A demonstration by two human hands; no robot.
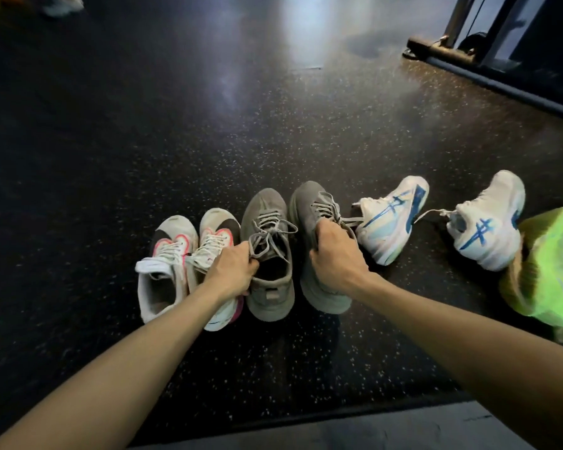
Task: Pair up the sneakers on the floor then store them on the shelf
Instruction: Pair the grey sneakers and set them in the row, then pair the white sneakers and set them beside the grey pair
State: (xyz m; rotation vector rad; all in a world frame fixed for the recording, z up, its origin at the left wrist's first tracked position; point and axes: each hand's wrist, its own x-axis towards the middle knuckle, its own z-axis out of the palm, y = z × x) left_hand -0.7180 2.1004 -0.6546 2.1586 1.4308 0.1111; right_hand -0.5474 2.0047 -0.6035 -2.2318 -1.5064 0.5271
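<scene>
Two grey sneakers stand side by side on the dark speckled floor, toes pointing away from me. My left hand (pixel 233 269) grips the collar of the left grey sneaker (pixel 268 219). My right hand (pixel 333 254) grips the right grey sneaker (pixel 309 203) at its tongue and collar. A white, black and pink pair sits just left: one sneaker (pixel 163 271) and its mate (pixel 216 232), partly under my left wrist. Right of the grey pair lie two white sneakers with blue stripes, one near (pixel 392 219) and one farther right (pixel 489 222), apart from each other.
A neon green sneaker (pixel 545 271) lies on its side at the right edge. A black metal equipment frame (pixel 488 69) stands at the back right. Blurred shoes (pixel 59 4) show at the top left corner. A grey mat edge (pixel 371 430) runs under my arms.
</scene>
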